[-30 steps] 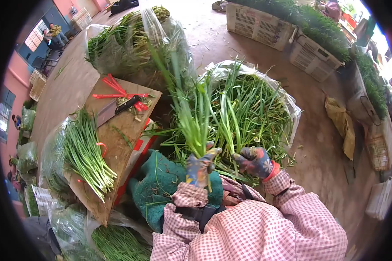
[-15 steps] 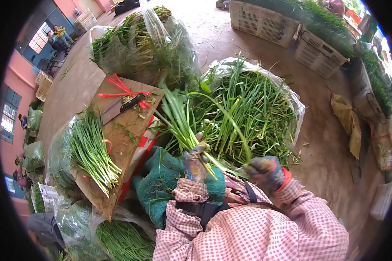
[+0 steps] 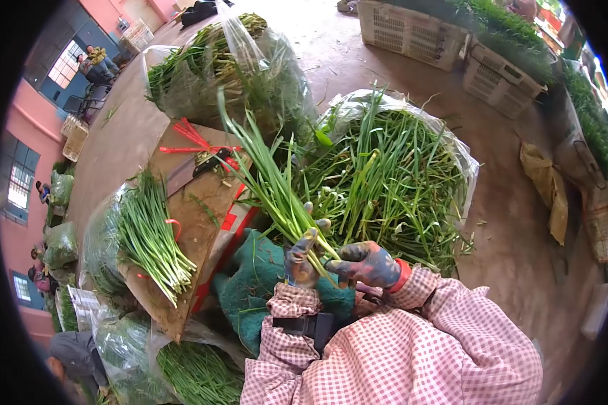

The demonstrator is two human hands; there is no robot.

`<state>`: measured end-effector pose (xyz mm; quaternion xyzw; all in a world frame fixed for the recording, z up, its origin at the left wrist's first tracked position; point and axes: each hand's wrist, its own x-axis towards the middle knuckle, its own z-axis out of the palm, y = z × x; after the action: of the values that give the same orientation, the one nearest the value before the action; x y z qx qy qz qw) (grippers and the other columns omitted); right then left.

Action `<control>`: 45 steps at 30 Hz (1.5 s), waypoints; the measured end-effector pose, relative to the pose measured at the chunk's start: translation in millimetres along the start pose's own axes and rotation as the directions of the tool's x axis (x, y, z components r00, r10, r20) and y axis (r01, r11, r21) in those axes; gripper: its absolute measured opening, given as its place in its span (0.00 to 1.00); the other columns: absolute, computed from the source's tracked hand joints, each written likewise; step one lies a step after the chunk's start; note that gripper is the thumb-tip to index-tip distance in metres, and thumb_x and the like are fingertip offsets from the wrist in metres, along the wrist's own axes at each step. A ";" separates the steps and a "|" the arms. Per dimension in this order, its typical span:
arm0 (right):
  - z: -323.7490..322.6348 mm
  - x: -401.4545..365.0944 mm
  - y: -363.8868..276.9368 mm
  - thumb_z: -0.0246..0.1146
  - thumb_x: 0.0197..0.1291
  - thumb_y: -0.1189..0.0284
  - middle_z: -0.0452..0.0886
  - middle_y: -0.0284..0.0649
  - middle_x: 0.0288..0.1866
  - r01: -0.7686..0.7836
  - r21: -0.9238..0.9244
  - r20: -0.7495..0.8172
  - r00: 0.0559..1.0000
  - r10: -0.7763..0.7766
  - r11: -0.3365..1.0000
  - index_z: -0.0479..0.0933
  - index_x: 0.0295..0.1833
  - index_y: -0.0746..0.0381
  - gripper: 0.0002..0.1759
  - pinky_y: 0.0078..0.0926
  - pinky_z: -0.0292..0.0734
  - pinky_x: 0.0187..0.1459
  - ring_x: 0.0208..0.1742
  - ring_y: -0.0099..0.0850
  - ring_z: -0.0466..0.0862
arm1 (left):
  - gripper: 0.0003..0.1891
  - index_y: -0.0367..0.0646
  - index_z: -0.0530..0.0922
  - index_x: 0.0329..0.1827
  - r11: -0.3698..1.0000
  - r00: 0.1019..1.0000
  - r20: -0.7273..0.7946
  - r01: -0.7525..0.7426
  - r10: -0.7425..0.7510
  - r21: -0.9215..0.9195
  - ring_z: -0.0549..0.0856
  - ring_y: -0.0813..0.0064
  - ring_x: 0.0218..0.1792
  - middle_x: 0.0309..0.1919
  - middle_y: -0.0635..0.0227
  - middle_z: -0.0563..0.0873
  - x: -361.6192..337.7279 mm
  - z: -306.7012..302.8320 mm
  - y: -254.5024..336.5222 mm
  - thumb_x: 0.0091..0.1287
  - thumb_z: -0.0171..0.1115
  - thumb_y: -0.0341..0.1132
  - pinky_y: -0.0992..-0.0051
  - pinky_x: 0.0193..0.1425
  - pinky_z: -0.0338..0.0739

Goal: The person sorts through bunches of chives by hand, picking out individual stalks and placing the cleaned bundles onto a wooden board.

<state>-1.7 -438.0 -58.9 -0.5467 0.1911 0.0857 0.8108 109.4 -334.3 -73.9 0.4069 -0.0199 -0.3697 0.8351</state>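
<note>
A small bunch of long green stalks [image 3: 271, 191] is held near its pale lower ends by my left hand [image 3: 302, 260], gloved and closed round it. My right hand [image 3: 367, 264], in a stained glove with a red cuff, has its thumb and fingertips pinched at the stalk ends beside the left hand. Beyond both hands lies a big heap of loose green leaves [image 3: 392, 175] in a clear plastic bag. On the wooden board [image 3: 203, 250] to the left rest a bundle of trimmed stalks [image 3: 152, 236], red ties [image 3: 189, 138] and a dark-handled knife [image 3: 180, 177].
Another full plastic bag [image 3: 230, 74] stands behind the board. Crates [image 3: 412, 34] of greens line the back right. A brown sack [image 3: 546, 189] lies on the floor at right. More bagged greens [image 3: 196, 371] sit at lower left, near a person's leg [image 3: 78, 351]. Seated people [image 3: 98, 61] are far back.
My right hand has moved left, from beside the heap to the stalk ends at my left hand. The long bent leaf it was pulling no longer shows there.
</note>
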 end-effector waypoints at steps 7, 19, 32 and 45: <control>0.4 -3.5 13.8 0.60 0.55 0.69 0.77 0.34 0.20 0.361 -0.643 -0.046 0.862 -0.505 0.675 0.77 0.38 0.64 0.10 0.19 0.69 0.22 0.19 0.21 0.74 | 0.25 0.39 0.65 0.58 0.982 0.997 0.080 -0.002 -0.013 0.187 0.78 0.84 0.27 0.35 0.67 0.79 5.9 -20.4 -8.1 0.57 0.60 0.27 0.88 0.24 0.73; 9.9 10.2 13.3 0.59 0.57 0.64 0.77 0.31 0.23 0.083 -0.018 -0.096 0.992 -0.084 0.996 0.76 0.39 0.65 0.14 0.13 0.64 0.23 0.22 0.15 0.72 | 0.22 0.34 0.69 0.51 0.990 0.987 -0.103 -0.113 0.122 0.088 0.79 0.78 0.24 0.30 0.64 0.80 6.7 -31.5 -17.0 0.53 0.62 0.29 0.85 0.19 0.73; -64.5 69.7 43.2 0.57 0.56 0.57 0.77 0.39 0.19 -0.178 -0.468 -0.408 0.912 -0.034 0.865 0.77 0.32 0.64 0.19 0.27 0.72 0.25 0.21 0.30 0.79 | 0.23 0.40 0.60 0.61 0.949 0.981 0.145 -0.082 0.131 -0.304 0.74 0.77 0.24 0.35 0.64 0.78 2.9 -21.1 31.7 0.65 0.51 0.35 0.76 0.29 0.72; -44.2 26.1 7.8 0.59 0.56 0.61 0.76 0.33 0.19 0.069 -0.087 -0.273 0.958 -0.090 0.994 0.77 0.34 0.64 0.15 0.17 0.68 0.18 0.16 0.21 0.74 | 0.24 0.37 0.59 0.62 0.901 0.941 0.337 0.126 0.023 -0.415 0.72 0.85 0.17 0.28 0.70 0.80 5.2 -55.2 23.0 0.64 0.52 0.34 0.81 0.22 0.66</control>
<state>9.8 -477.4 -90.7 -0.5911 0.2769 -0.0171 0.7574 145.5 -291.8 -96.2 0.1443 -0.0678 -0.4507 0.8783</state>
